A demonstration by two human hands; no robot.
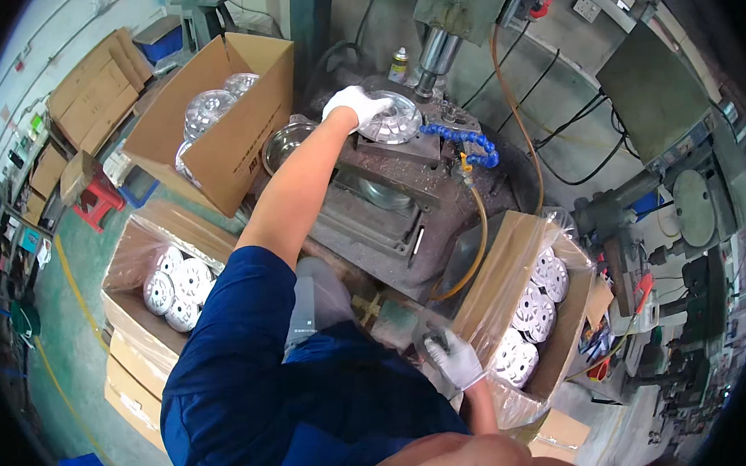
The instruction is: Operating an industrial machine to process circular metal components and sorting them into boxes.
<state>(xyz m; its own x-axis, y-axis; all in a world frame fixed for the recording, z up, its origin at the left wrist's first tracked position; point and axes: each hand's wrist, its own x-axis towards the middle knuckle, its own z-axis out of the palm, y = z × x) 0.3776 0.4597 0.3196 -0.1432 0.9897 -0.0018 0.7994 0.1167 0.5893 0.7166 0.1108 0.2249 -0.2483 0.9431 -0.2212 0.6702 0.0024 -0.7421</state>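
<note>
Shirt (340, 393) nearest; left hand (355, 106) touches disc (401, 124), right hand (457, 361) beside carton (496, 270); cannot tell either grip. Poor seating could tip disc.

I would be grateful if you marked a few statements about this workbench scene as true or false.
1. The left hand touches a shiny metal disc. True.
2. The right hand is bare. False: the right hand wears a white glove.
3. The open carton on the right holds round metal parts. True.
4. The segmented hose near the disc is red. False: the hose is blue.
5. The small yellow can lies on its side. False: the can stands upright.
</note>
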